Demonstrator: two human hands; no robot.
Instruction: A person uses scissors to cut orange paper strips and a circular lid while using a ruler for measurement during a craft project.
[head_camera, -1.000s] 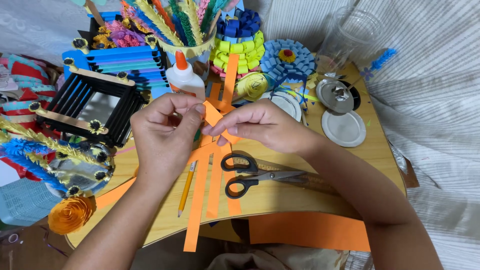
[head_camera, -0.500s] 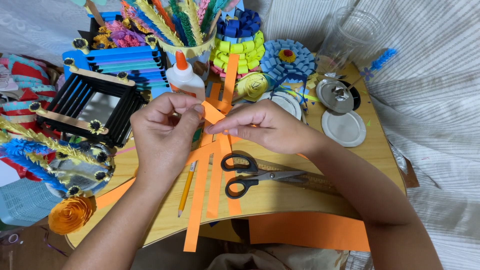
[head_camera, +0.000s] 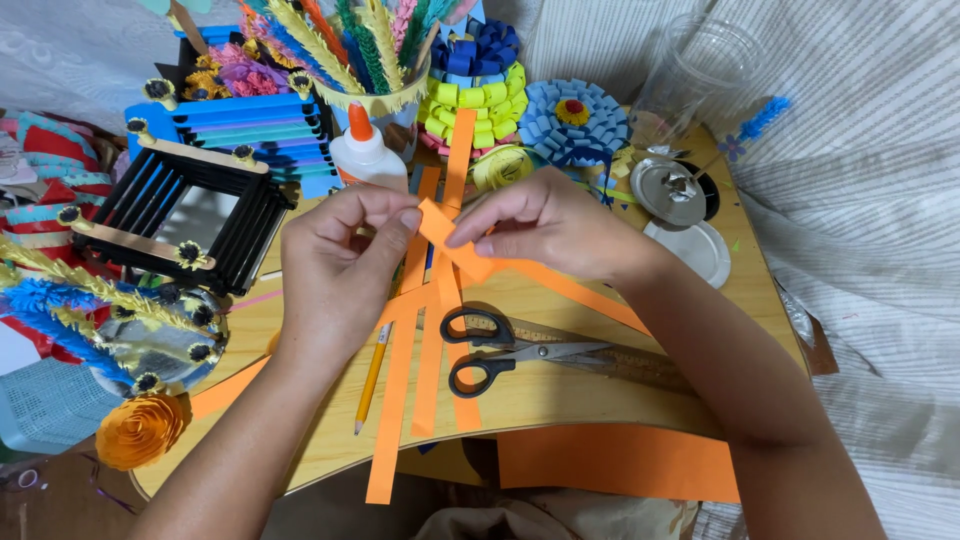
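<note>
Right now both hands pinch one orange paper strip (head_camera: 455, 240) above the table (head_camera: 560, 390): the left hand (head_camera: 340, 265) closes on its upper-left end, the right hand (head_camera: 545, 225) on the bend just beside. Its long axis runs down-right past the scissors (head_camera: 505, 350); the fold itself seems partly hidden by fingertips.

- black-handled scissors (head_camera: 505, 350) lying on a wooden ruler (head_camera: 640, 365), blades over it
- yellow pencil (head_camera: 372, 376) just left of them
- white glue bottle (head_camera: 365, 155) with orange cap, standing upright
- black stick frame (head_camera: 185, 215) and a blue one (head_camera: 255, 135) behind it
- blue paper flower (head_camera: 575, 120)
- orange paper rose (head_camera: 140, 430) off the small wooden table (head_camera: 560, 400)
- clear plastic jar (head_camera: 700, 75), its metal lid (head_camera: 668, 190) nearby
</note>
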